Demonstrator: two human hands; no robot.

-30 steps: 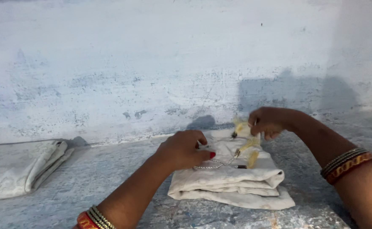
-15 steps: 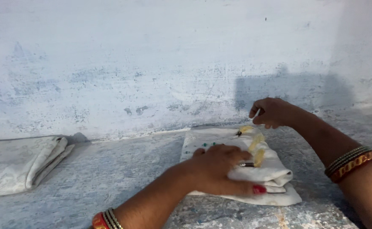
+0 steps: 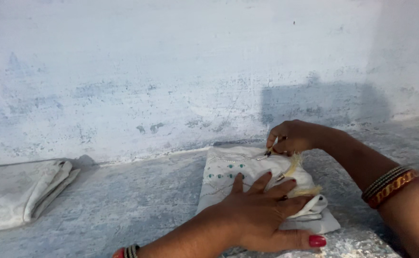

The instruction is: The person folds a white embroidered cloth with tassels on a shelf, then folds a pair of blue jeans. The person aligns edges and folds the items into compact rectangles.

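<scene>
- My left hand (image 3: 262, 217) lies flat, palm down, fingers spread, on the near half of the folded cloth (image 3: 228, 172); forearm reaches in from below.
- My right hand (image 3: 290, 137) is curled at the cloth's far edge, fingertips pinched together; bangles on wrist.

left hand (image 3: 262, 215) flat on folded cloth (image 3: 228, 172) | right hand (image 3: 290, 137) pinching yellow tassel (image 3: 293, 165)
</scene>
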